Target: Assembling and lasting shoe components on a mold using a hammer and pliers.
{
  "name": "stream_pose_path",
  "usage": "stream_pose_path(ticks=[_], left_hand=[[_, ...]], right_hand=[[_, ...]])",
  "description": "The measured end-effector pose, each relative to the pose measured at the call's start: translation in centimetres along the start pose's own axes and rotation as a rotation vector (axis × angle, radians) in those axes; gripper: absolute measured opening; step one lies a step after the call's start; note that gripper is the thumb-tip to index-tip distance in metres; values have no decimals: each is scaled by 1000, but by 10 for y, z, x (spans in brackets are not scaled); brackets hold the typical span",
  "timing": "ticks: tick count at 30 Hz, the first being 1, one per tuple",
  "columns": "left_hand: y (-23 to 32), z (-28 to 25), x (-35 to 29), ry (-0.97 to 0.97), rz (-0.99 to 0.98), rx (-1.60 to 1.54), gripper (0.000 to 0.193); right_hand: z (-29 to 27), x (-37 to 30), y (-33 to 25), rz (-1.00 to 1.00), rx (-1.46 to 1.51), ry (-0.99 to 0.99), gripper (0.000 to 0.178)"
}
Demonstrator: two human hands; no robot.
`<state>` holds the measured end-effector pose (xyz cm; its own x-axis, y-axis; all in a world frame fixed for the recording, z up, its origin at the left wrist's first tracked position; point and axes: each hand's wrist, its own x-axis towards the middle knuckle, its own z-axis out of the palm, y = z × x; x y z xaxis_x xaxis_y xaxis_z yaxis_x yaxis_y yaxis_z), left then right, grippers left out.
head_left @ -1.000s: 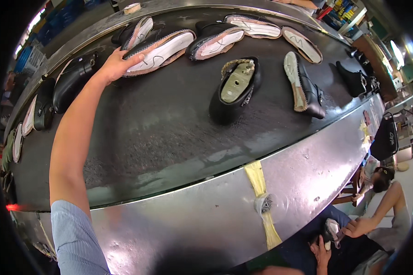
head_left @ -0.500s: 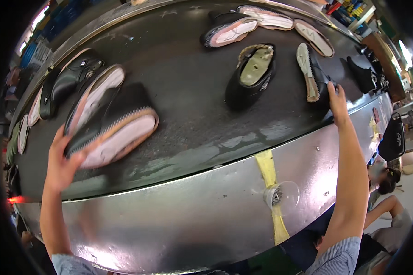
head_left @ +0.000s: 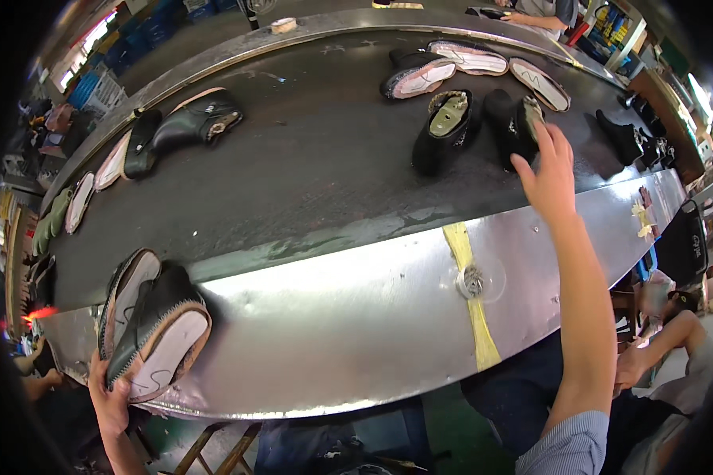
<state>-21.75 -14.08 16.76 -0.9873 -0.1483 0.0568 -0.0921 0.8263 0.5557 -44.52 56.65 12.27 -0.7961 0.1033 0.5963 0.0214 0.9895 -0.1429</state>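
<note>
At the lower left, over the metal edge, my left hand [head_left: 109,400] grips a pair of black shoes [head_left: 152,332] by one end. Their pale insoles with zigzag-stitched rims face toward me. On the right, my right hand [head_left: 553,174] has its fingers spread beside a black shoe [head_left: 509,123]; whether the fingertips touch it I cannot tell. That shoe stands upright, close to another black shoe [head_left: 440,146] with a greenish inside. Both open tops face up.
A dark work surface [head_left: 293,174] carries several more shoes [head_left: 206,119] at the left and stitched shoes [head_left: 471,58] at the back. Yellow tape [head_left: 481,336] and a clear cup of small metal pieces [head_left: 475,281] are on the metal strip. Other people sit or stand around.
My left hand has drawn its pair of shoes off the dark surface toward the near edge. The shoe by my right hand has gone from its side to upright, near its neighbour; that hand is now spread.
</note>
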Motion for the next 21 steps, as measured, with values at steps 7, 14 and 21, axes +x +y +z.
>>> stream_pose_path(ticks=[7,14,21], left_hand=[[-53,10,-74,-15,-202,175,58],[1,25,-53,51,344,472,89],[9,25,-13,-123,240,206,104]], right_hand=[[-145,-287,-120,-155,483,-484,20],[-206,-538,-229,168,409,-1315,35],[-215,-623,-249,199,452,-944,28]])
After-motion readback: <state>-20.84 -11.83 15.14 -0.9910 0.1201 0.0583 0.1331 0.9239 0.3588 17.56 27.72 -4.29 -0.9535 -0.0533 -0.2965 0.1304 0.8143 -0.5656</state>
